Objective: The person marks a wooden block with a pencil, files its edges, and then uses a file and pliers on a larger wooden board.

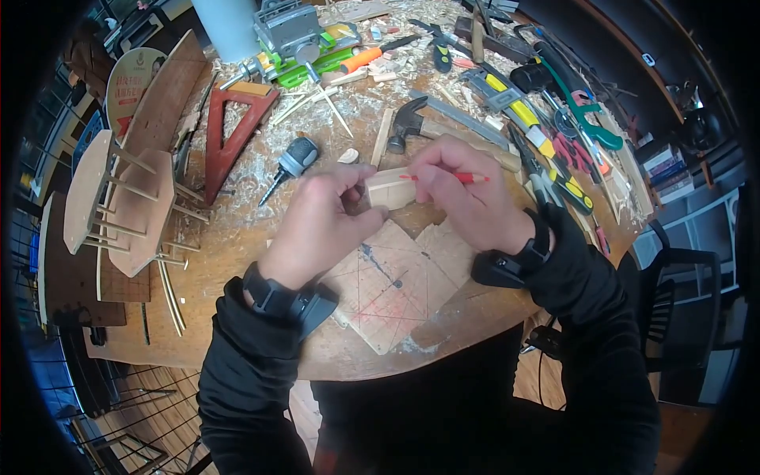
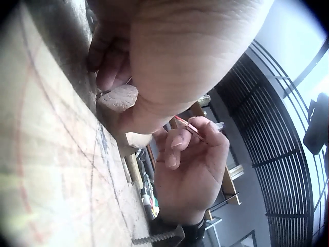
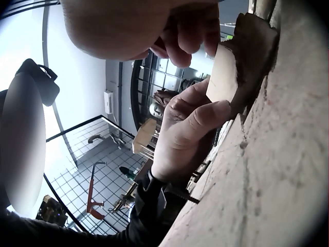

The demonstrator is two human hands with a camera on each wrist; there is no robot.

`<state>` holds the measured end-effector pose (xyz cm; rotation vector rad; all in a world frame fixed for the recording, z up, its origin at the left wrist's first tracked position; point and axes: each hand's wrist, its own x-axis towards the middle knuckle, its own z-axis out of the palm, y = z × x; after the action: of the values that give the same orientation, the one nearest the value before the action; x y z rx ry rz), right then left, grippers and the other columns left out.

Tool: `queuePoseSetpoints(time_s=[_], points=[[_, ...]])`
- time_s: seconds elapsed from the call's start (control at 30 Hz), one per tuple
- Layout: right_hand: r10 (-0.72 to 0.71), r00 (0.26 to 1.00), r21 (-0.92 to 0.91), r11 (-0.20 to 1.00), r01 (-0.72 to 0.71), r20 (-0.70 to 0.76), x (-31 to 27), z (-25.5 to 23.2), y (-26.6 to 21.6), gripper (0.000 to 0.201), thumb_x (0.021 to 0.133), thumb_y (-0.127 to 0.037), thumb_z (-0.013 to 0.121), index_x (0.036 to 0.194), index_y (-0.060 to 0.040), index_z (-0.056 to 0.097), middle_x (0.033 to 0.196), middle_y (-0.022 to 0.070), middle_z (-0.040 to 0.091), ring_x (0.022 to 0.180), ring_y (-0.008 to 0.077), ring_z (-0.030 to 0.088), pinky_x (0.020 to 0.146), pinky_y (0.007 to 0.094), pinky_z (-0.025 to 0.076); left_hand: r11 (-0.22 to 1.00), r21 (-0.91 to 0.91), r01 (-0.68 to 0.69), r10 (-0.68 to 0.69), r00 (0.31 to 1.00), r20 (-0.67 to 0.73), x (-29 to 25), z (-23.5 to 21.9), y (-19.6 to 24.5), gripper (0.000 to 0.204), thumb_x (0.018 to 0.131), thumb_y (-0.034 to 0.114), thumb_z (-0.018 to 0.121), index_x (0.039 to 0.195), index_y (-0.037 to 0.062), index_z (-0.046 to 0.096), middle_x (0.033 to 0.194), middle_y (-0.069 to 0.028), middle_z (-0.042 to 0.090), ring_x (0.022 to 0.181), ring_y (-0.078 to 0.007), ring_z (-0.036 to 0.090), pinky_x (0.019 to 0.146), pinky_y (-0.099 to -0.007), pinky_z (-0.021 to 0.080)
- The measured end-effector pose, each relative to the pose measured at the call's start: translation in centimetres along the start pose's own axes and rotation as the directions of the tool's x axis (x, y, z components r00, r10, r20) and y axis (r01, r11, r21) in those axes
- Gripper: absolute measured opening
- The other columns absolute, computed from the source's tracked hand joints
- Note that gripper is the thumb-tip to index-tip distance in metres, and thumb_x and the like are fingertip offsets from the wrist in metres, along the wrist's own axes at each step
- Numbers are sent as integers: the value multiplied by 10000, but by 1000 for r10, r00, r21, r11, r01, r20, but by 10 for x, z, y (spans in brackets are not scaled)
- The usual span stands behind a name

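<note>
My left hand [image 1: 313, 222] grips a small pale wood block [image 1: 388, 193] by its left end, thumb on the near side and fingers behind. In the right hand [image 1: 467, 194] a red pencil [image 1: 477, 179] is pinched, its point at the block's top. The right wrist view shows the block's flat face [image 3: 223, 77] beside the left thumb. Seen from the left wrist, the pencil [image 2: 188, 125] lies between the right thumb and fingers. Below both hands is a board [image 1: 384, 309] marked with red and dark lines. A screw [image 2: 159, 237] sticks up from it.
A claw hammer [image 1: 408, 125] lies just beyond the hands, with a screwdriver-like tool [image 1: 294, 158] to its left. A red triangular frame [image 1: 226, 134] and a pegged wooden assembly [image 1: 131, 198] stand left. Pliers [image 1: 566, 150] and other tools crowd the right; shavings [image 1: 380, 83] cover the back.
</note>
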<state>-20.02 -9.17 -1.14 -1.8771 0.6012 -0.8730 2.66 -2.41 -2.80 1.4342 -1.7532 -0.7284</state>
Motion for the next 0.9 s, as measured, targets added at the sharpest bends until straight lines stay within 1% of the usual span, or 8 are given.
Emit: queuePoseSetpoints(time_s=[0.07,0.13,0.27,0.37,0.53,0.63,0.77,0.9], points=[[11,1000,20,1000,-12,12,-1,2,1,93,1042,-90,597,1061,-11,642,931,28,625,851,84,581,755,265,484,1000,-10,2,-2,1000,-1,0,0,0,457,830,86,864,1237,-53,713,896,-28,651,809,-92,595,715,-265,507],[-13,998,77,997,18,-67,-2,4,2,72,1029,-64,600,1051,-12,644,935,33,610,852,90,577,757,268,482,1000,-21,1,-1,1000,-1,1,1,-2,448,835,93,862,1233,-54,716,880,-24,646,797,-94,595,706,-270,507],[-44,996,41,998,47,-81,-4,2,4,67,1015,-54,610,1049,-8,645,928,34,605,852,94,579,761,266,483,1000,-10,-5,5,1000,7,1,-1,-2,403,857,108,852,1199,-62,725,855,-42,649,755,-104,597,689,-277,503],[-79,997,-7,997,79,-20,-3,4,8,67,1010,-52,613,1047,-8,648,919,38,602,839,99,583,752,263,483,1000,18,-23,23,999,24,2,-1,-2,397,862,118,853,1191,-65,727,873,-64,657,747,-111,604,688,-279,502],[-19,999,2,1000,19,31,-1,4,16,62,1002,-58,628,1037,-15,654,914,47,601,825,102,571,746,265,479,997,27,-73,72,996,45,1,-2,1,426,856,122,861,1212,-65,722,901,-77,656,746,-120,602,692,-287,500],[-2,1000,64,998,3,-15,-2,6,15,63,992,-53,627,1034,-14,655,906,43,604,821,97,563,746,262,480,997,39,-65,64,997,35,2,-2,-1,443,848,109,863,1233,-58,719,899,-72,653,777,-122,610,715,-289,501],[-30,997,62,998,34,-70,-3,5,16,71,977,-37,640,1040,-12,658,903,44,616,818,84,578,741,255,490,996,38,-86,85,996,34,1,-2,-1,465,832,72,866,1256,-44,716,937,-70,669,838,-122,630,765,-281,510],[-117,991,-64,992,113,-69,-3,5,13,93,952,-26,672,1042,0,678,906,34,635,832,68,610,733,245,505,998,2,-66,65,997,42,1,-2,-2,467,824,33,863,1263,-38,717,978,-66,687,866,-121,638,801,-272,521]])
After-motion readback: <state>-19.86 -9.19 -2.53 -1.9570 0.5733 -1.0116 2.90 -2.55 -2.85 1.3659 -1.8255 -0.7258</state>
